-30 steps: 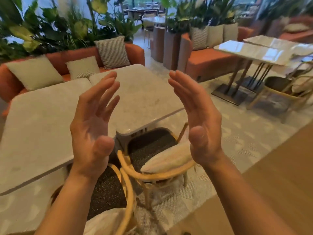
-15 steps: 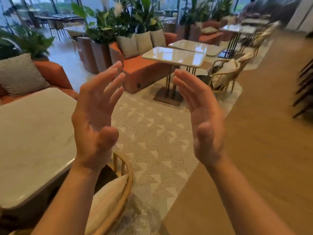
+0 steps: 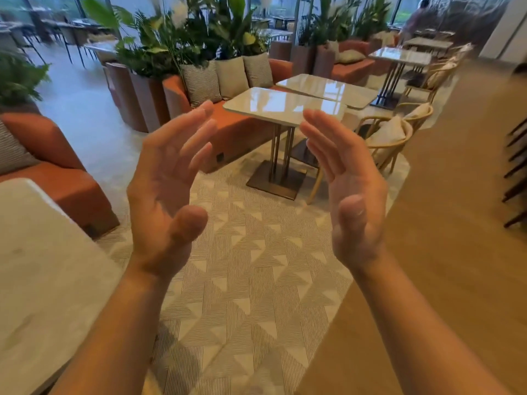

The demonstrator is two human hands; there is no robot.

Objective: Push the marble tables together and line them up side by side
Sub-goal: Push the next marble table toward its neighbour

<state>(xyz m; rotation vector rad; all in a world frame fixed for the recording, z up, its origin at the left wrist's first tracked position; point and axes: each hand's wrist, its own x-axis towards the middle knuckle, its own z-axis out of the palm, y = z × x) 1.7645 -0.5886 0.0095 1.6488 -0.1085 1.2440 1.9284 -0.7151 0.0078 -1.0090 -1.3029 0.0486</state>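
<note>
1. You are holding your left hand (image 3: 168, 189) and right hand (image 3: 350, 192) up at chest height, palms facing each other, fingers spread wide and gripping nothing.
2. Beyond your fingertips, two marble tables are standing ahead: the near table (image 3: 285, 105) and the far table (image 3: 328, 89), set by an orange sofa (image 3: 228, 129), their corners looking close but offset, not yet in a line.
3. Another marble top (image 3: 42, 266) is sitting at your left elbow.
4. The tops are gleaming, pale and veined, with rounded corners, each riding on slim metal legs (image 3: 281, 149) and a flat base plate (image 3: 275, 181).
5. Expect them to be handling heavy, rigid and slick, with chippable edges; you are likely best gripping the top's side edges and sliding, not lifting.
6. A chair (image 3: 390, 141) is crowding the near table's right side.
</note>
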